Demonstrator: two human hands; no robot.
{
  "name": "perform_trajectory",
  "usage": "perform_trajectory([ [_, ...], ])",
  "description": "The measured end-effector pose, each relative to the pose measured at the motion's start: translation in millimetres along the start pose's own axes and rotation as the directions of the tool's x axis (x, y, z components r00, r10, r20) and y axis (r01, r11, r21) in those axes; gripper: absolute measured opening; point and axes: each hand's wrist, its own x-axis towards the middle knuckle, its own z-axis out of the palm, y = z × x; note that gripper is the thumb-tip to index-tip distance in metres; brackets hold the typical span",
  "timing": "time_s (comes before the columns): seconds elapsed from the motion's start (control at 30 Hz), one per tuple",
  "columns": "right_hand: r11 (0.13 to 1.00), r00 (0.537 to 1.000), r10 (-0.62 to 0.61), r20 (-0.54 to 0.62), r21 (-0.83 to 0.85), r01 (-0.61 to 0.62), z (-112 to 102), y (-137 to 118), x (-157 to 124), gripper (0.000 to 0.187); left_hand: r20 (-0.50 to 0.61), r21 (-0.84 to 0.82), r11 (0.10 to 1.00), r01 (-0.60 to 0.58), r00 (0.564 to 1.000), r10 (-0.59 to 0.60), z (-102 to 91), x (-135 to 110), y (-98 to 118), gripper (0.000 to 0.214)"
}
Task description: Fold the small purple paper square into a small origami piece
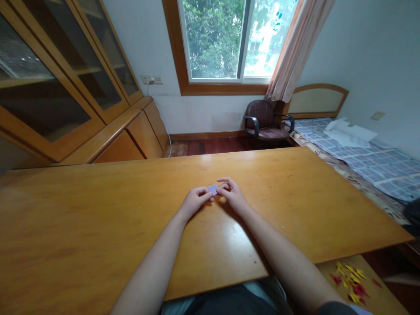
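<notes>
A small piece of lilac paper (213, 189) is held between my two hands, just above the middle of the wooden table (98, 227). My left hand (196, 202) pinches its left side between thumb and fingers. At the paper's right side, my right hand (232, 195) grips the edge with thumb and curled fingers, while one finger stretches out above. The fingertips cover parts of the paper, and I cannot tell how it is folded.
Several yellow and red folded paper pieces (351, 280) lie on a lower surface (385, 302) at the bottom right. Beyond the table are an office chair (262, 118), a bed (377, 168) and a glass-doored cabinet (108, 131).
</notes>
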Motion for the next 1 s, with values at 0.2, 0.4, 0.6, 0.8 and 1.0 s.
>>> perform_trajectory([
  [0.2, 1.0, 1.0, 0.008, 0.011, -0.011, -0.008, 0.2, -1.1, -0.7, 0.036, -0.019, -0.01, 1.0, 0.005, 1.0, -0.005, 0.4, 0.3, -0.8, 0.027],
  [0.4, 1.0, 0.999, 0.012, 0.036, 0.015, -0.013, 2.2, -0.3, 0.3, 0.041, -0.017, 0.023, 1.0, 0.0, 1.0, 0.0, 2.5, 0.5, -1.6, 0.029],
  [0.6, 1.0, 1.0, -0.023, 0.003, -0.022, 0.023, 1.8, 2.0, 2.3, 0.04, 0.0, 0.084, 0.996, -0.015, 1.0, 0.015, 2.8, 0.2, -1.4, 0.031],
  [0.8, 0.999, 1.0, -0.021, 0.004, -0.03, 0.021, 1.1, -0.4, 0.7, 0.039, -0.002, 0.064, 0.998, -0.004, 1.0, 0.004, 2.6, 0.0, 1.1, 0.029],
  [1.0, 1.0, 1.0, -0.007, -0.004, -0.027, 0.006, 1.0, -1.9, 0.7, 0.04, -0.006, 0.056, 0.998, -0.01, 1.0, 0.011, 1.5, 0.5, -1.0, 0.03],
])
